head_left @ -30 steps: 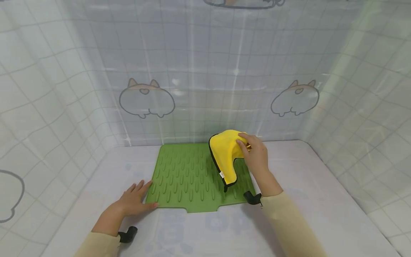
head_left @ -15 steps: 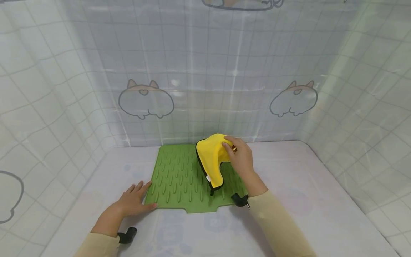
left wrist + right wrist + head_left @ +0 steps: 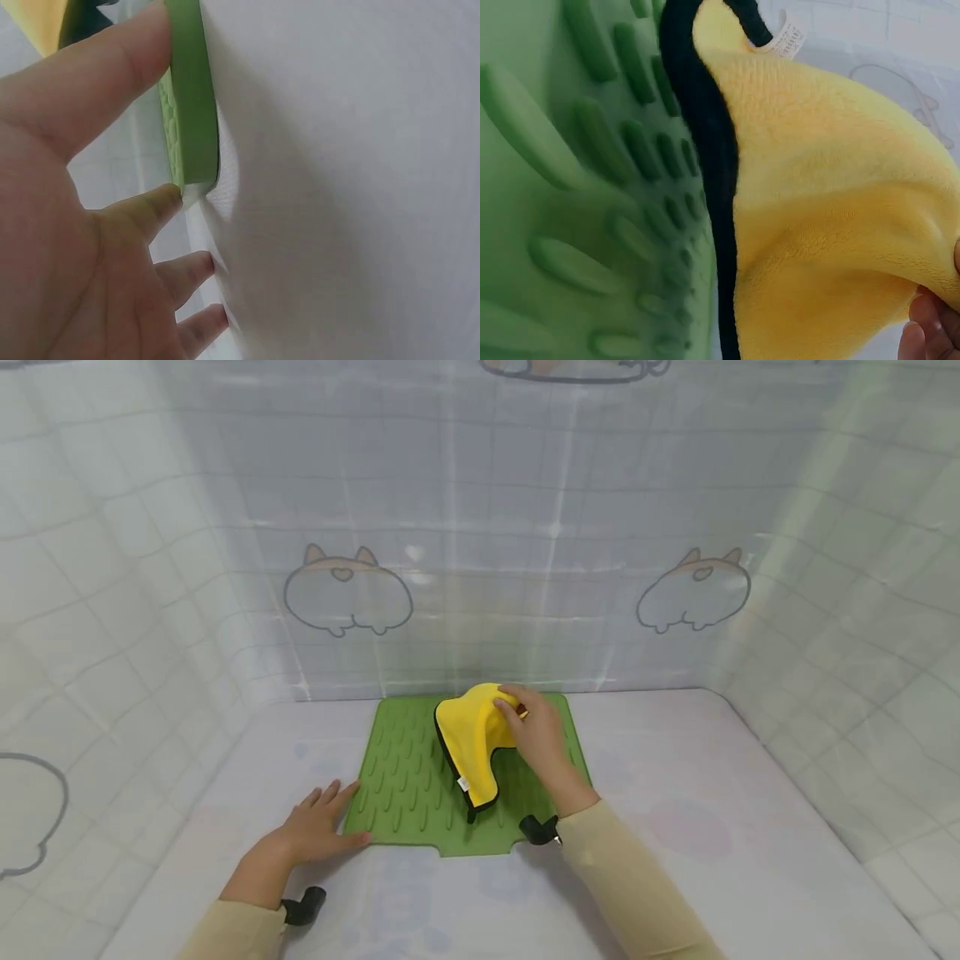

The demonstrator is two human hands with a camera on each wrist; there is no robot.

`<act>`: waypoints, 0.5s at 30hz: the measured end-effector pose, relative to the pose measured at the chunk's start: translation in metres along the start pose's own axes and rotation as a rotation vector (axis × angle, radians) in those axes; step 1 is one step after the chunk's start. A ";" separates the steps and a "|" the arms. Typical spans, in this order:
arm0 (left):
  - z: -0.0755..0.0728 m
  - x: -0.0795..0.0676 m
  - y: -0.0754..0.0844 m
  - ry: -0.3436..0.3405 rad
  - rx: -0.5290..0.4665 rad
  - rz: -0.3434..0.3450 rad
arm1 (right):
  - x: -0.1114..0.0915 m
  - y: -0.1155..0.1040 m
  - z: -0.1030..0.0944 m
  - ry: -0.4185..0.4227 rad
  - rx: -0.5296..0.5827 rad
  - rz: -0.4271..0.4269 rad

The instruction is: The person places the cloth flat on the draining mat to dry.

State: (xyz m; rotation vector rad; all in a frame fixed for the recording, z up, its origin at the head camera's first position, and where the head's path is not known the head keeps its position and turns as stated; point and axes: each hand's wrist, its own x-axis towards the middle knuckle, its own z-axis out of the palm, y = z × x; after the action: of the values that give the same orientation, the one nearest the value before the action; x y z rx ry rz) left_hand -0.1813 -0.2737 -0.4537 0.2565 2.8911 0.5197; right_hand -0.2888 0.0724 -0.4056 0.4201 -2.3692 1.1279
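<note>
One soft yellow cloth [image 3: 471, 739] with black edging and a small white label [image 3: 463, 784] hangs over the middle of a green rectangular mat [image 3: 401, 768] with raised ribs; whether they touch is unclear. The right hand [image 3: 536, 727] pinches its top between thumb and fingers. The left hand [image 3: 311, 831], fingers spread, touches the mat's near-left corner on the white-covered table [image 3: 645, 777].
</note>
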 end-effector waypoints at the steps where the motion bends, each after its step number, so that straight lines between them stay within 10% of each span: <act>1: 0.001 0.001 0.000 0.000 0.004 -0.002 | 0.000 0.001 0.002 -0.014 -0.008 0.011; 15: -0.003 -0.002 -0.003 0.004 0.028 0.002 | 0.001 -0.002 0.030 -0.233 -0.072 0.090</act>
State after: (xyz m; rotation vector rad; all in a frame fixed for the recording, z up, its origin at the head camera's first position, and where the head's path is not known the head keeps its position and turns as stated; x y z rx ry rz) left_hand -0.1800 -0.2780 -0.4520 0.2626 2.9039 0.4806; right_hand -0.2975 0.0475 -0.4195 0.4443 -2.6462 1.0796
